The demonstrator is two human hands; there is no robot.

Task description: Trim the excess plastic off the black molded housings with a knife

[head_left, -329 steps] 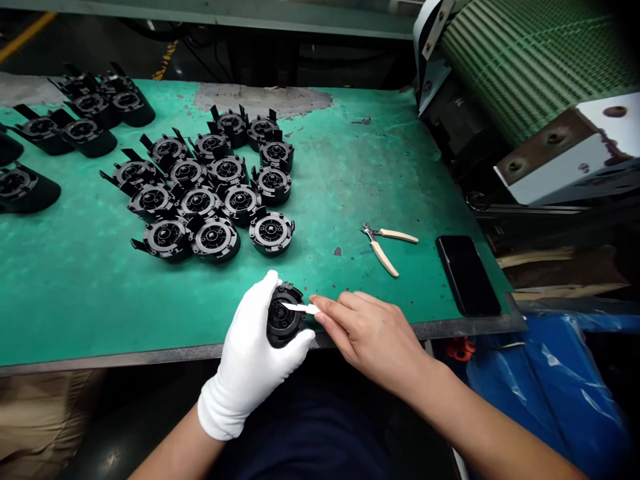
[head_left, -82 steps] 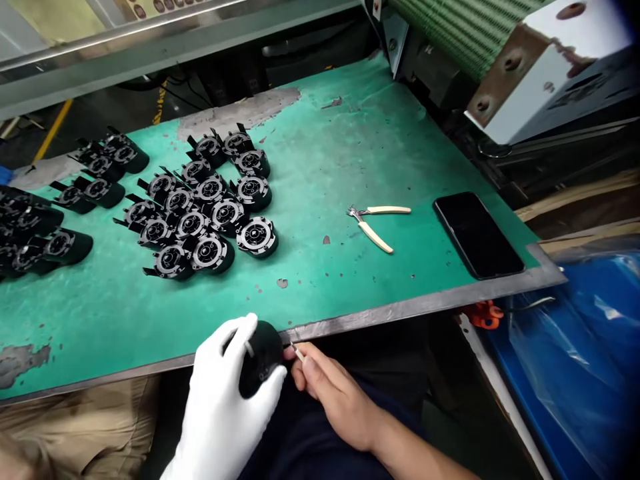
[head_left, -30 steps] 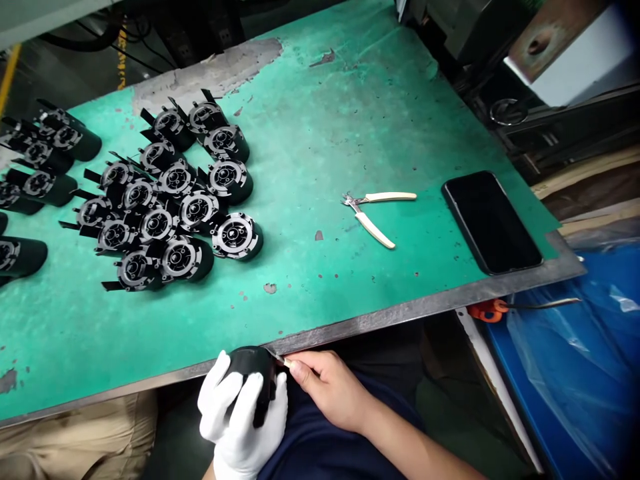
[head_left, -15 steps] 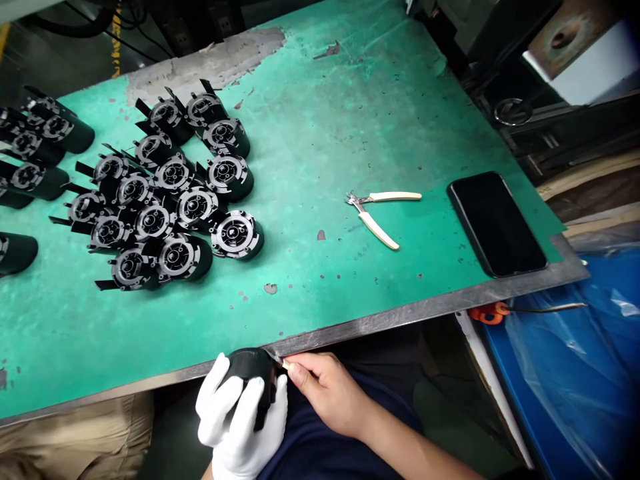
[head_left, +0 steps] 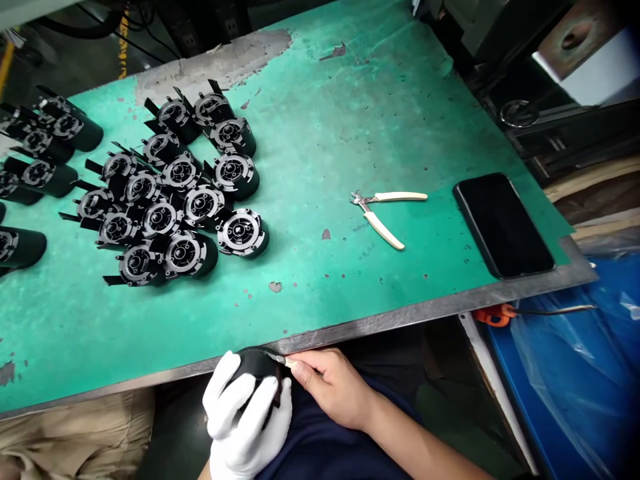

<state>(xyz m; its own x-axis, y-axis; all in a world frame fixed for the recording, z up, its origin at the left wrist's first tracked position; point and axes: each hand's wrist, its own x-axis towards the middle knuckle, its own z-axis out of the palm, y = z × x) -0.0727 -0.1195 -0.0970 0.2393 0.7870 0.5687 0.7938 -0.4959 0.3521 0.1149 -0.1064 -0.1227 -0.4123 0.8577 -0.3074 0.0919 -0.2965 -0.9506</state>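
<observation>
My left hand, in a white glove, is wrapped round a black plastic housing at the table's front edge. Bare and closed, my right hand pinches a small knife with a pale handle. Its metal blade lies against the housing's right side near the rim. The glove hides most of the housing's lower part. Farther back on the green table stands a cluster of similar black housings, with ring-shaped ends facing up and flat tabs sticking out.
Nippers with cream handles lie spread on the table. A black phone rests near the right corner. More housings stand at the far left. Below the right edge are an orange-handled tool and a blue surface under clear plastic.
The camera view has shifted slightly, so the table things appear a little to the right. The housing is turned a little in my left hand, and the knife blade lies more across its side.
</observation>
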